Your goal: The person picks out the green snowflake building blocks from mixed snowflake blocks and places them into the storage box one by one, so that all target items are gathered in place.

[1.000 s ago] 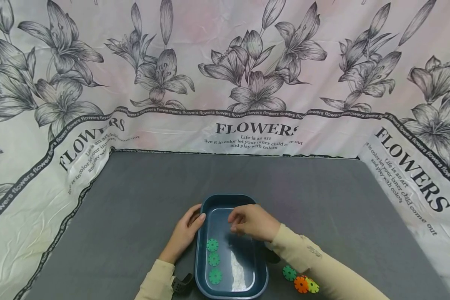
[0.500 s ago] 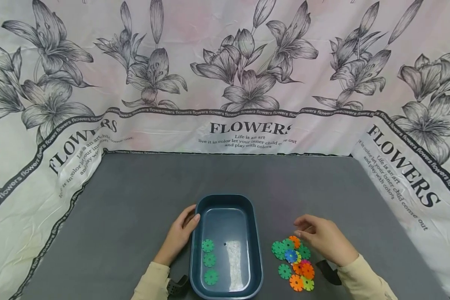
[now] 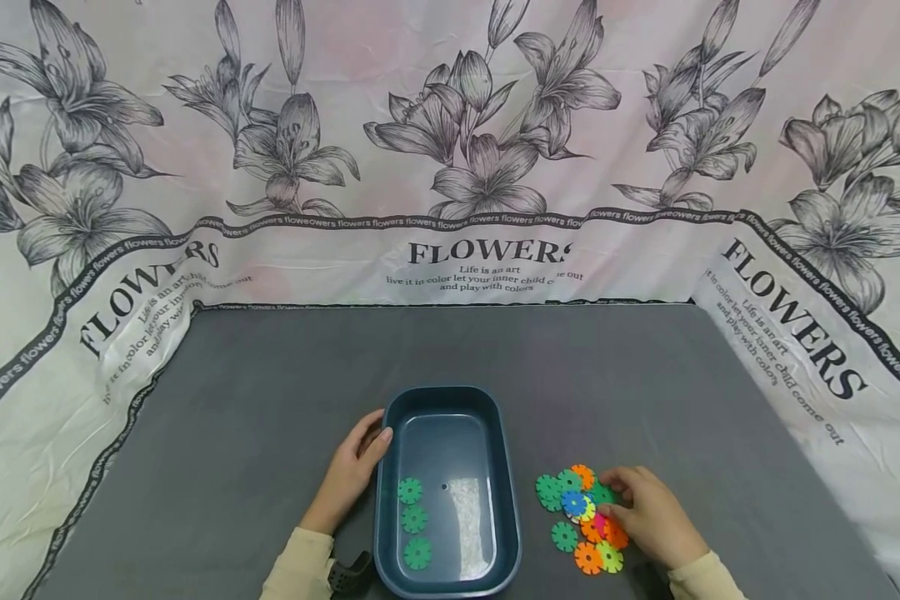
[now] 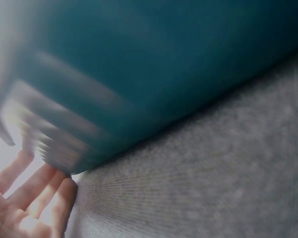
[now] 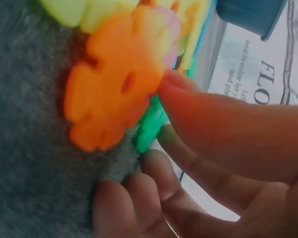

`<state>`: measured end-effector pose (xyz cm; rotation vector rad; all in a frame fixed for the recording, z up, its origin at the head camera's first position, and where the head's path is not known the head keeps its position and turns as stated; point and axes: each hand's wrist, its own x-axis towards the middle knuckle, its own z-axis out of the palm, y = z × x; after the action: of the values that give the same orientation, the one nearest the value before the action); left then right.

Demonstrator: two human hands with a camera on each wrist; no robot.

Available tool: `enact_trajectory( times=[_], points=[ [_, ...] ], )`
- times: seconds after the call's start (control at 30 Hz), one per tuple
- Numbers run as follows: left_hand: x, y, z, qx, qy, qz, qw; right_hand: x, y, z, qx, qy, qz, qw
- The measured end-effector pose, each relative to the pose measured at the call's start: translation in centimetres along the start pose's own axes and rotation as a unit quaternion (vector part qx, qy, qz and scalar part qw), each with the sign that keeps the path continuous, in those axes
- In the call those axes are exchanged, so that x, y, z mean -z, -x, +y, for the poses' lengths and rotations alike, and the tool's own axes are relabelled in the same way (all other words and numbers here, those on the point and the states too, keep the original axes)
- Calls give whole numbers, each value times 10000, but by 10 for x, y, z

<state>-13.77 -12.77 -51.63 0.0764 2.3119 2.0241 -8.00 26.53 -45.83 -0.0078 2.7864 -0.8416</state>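
1. As the right hand (image 3: 656, 512) spans a green disc (image 3: 602, 493) lower right in the head view, an edge pinch should lift it cleanly; the tray (image 3: 450, 400) sits lower centre.
2. Left wrist: steady support matters; lower left, the left hand (image 4: 30, 215) rests relaxed fingers against its wall.
3. Right wrist: avoid snagging the orange disc (image 5: 111, 84), upper left; thumb and forefinger slightly parted, grip's hold unclear.

Soft, even light fills the head view, with pale glare inside the tray (image 3: 467, 442); both wrist views look blurred.
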Motion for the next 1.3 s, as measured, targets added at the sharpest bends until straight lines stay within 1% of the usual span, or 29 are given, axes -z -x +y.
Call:
enact_trajectory(
  times=[0.07,0.27,0.3,0.37,0.43,0.5,0.57,0.67,0.77,0.8,0.93,1.0,1.07,1.13,1.23,1.3],
  points=[
    [1,0,1,10,-3,12,10000,-1,-2,0,-63,-97,20,9999],
    [2,0,0,19,19,10,10000,-2,-5,5,-440,-375,-14,9983],
    [2,-1,-1,14,13,10,10000,-2,-5,5,-534,-453,-3,9975],
    [2,-2,-1,-14,14,15,10000,-1,-5,6,-667,-785,-23,9947],
    [2,-3,-1,-36,26,36,10000,1,-6,6,-760,-1206,-98,9897],
    [2,-3,-1,-36,-11,59,10000,5,-7,6,-758,-1674,-230,9827],
    [2,-2,-1,-22,-32,63,10000,12,-9,3,-697,-2110,-403,9742],
    [1,-1,-1,21,-61,55,10000,25,-14,-4,-505,-2774,-680,9570],
    [2,-1,-2,59,-10,50,10000,39,-20,-17,-263,-3291,-938,9393],
    [2,-1,-2,63,10,52,10000,43,-23,-22,-156,-3396,-1006,9351],
    [2,1,-2,69,67,52,9999,48,-35,-51,243,-3466,-1099,9312],
    [3,2,-1,58,76,60,9999,44,-43,-68,475,-3416,-1138,9317],
    [3,2,0,47,76,66,9999,37,-52,-86,681,-3443,-1232,9283],
    [3,2,1,37,69,63,9999,28,-61,-103,880,-3432,-1414,9244],
    [3,1,0,28,35,47,10000,13,-74,-126,1081,-3329,-1710,9210],
    [2,0,-1,22,-21,46,10000,3,-82,-139,1138,-3224,-1878,9208]
  ],
)
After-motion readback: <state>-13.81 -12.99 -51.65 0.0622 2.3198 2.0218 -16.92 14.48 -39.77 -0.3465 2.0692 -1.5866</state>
